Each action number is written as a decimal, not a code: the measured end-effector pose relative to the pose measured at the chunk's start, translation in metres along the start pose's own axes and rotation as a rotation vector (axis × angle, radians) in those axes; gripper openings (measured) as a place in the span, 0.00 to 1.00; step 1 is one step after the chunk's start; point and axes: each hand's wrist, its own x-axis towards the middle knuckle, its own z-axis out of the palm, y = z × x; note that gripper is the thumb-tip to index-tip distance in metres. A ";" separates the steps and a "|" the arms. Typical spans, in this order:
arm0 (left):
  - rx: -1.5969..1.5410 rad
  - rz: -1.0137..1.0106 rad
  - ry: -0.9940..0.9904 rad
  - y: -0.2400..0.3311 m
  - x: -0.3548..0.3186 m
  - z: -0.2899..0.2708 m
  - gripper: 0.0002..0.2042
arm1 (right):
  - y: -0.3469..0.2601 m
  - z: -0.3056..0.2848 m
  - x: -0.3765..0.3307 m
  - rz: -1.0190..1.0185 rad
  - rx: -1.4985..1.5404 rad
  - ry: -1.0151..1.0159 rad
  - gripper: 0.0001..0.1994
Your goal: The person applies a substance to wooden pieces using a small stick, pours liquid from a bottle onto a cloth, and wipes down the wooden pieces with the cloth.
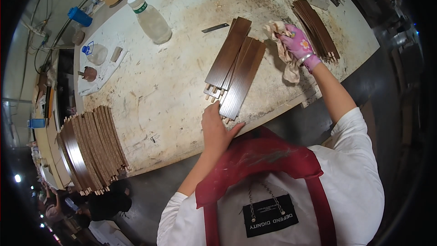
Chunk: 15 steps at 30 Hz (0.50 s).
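Head view: a person's right hand [299,44], in a pink flowered glove, is closed around a crumpled beige cloth [291,74], just to the right of some brown wooden boards [245,76] lying overlapped on a stained pale table [164,79]. The bare left hand [215,126] is at the near end of these boards, where small pegs stick out, its thumb spread to the side; whether its fingers grip a board cannot be told. A thin dark blade [215,28] lies just left of the boards' far end. Beyond the cloth, to the right of the boards, is another pile of brown strips [315,29]. Farther left of the boards stands a clear bottle with a white cap [153,23], and well to their near left sits a big row of pegged planks [93,148].
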 end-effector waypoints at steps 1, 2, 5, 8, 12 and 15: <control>0.072 0.016 -0.096 0.001 0.007 -0.001 0.33 | -0.001 -0.003 -0.002 0.075 0.149 -0.063 0.27; 0.145 0.031 -0.192 0.001 0.012 -0.002 0.34 | -0.002 -0.003 -0.006 0.067 0.158 -0.061 0.27; 0.088 -0.048 -0.213 0.007 0.022 -0.012 0.28 | -0.009 -0.015 -0.021 0.272 0.241 -0.046 0.22; -0.073 -0.177 -0.215 0.011 0.032 -0.028 0.21 | -0.026 -0.043 -0.022 0.265 0.353 0.038 0.19; -1.400 -1.178 -0.278 0.014 0.028 -0.033 0.19 | -0.131 -0.022 -0.066 0.134 0.329 0.043 0.13; -1.663 -1.285 -0.315 -0.005 0.011 -0.017 0.16 | -0.183 0.025 -0.115 -0.513 0.067 -0.292 0.11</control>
